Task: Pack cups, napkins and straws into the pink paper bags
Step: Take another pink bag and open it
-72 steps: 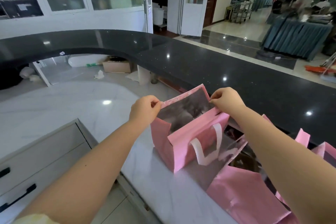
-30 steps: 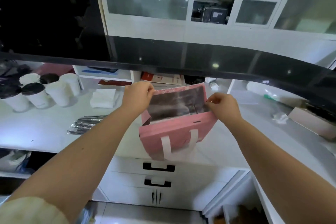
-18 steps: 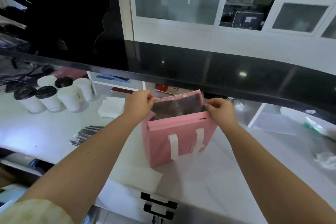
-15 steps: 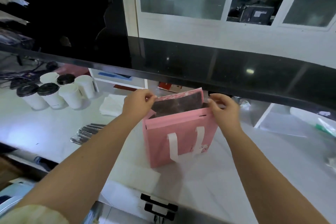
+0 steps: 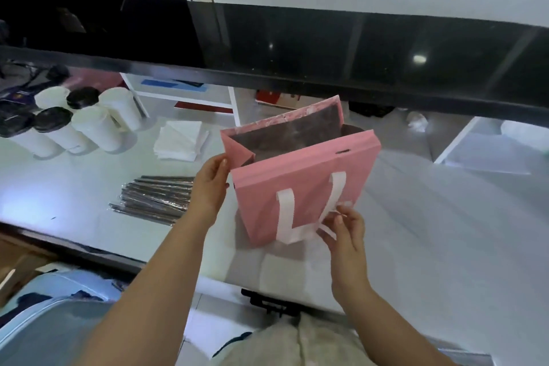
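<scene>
Pink bag [image 5: 300, 187]: stands upright on the white tabletop [image 5: 445, 232] between the two grips, mouth open, dark shiny lining showing, back flap raised
White handle [image 5: 285, 217]: hangs down the bag's front face, its right strap reaching the right grip
Right grip [image 5: 346, 233]: at the bag's lower front corner, fingers curled, fingertips pinching the handle
Left grip [image 5: 209, 187]: fingers fairly straight, laid against the bag's left side fold, closed round nothing
Straws [image 5: 154, 196]: bundle in shiny wrappers lying flat, just left of the left grip
Napkins [image 5: 181, 140]: white stack beyond the left grip, slightly to its left
Cups [image 5: 89, 125]: white, some with black lids, clustered well left of the left grip, past the napkins
Black ledge [image 5: 326, 47]: runs across beyond both grips, above the bag
Drawer handle [image 5: 267, 303]: black, below the tabletop edge, nearer than both grips
</scene>
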Available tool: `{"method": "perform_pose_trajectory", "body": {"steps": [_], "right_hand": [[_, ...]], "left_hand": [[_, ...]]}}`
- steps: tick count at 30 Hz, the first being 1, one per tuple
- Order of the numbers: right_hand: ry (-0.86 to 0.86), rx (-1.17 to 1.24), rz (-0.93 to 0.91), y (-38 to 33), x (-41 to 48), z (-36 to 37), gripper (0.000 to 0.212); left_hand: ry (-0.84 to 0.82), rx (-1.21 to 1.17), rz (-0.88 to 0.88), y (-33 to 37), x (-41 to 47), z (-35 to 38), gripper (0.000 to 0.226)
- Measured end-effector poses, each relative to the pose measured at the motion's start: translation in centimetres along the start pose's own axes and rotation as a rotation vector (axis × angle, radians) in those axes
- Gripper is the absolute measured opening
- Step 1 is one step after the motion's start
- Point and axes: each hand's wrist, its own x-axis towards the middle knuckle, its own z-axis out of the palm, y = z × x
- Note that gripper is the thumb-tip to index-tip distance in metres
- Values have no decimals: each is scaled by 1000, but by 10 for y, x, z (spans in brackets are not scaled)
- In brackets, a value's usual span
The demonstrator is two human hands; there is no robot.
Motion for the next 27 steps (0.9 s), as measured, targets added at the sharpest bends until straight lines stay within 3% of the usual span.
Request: {"method": "perform_pose_trajectory", "body": {"steps": [3, 8, 10, 14, 20, 25, 27], "right_hand": [[-146, 8, 78, -4, 0, 11, 27], [-151, 201, 201, -5, 27, 15, 54], [-115, 420, 245, -2, 35, 14, 65], [87, 745, 383, 12, 38, 6, 58], [188, 497, 234, 19, 29, -2, 41], [437, 43, 63, 10, 28, -5, 26], [545, 12, 13, 11, 24, -5, 26]], "left_hand": [[39, 71, -23, -19, 0, 1, 18], [23, 74, 83, -45, -18, -7, 10], [-5, 78, 124, -56, -31, -11, 10], [-47, 140, 197, -68, -53, -10, 17], [-95, 128, 237, -72, -75, 12, 13], [-355, 135, 308, -73, -79, 23, 26], [-311, 63, 285, -69, -66, 20, 23]]}}
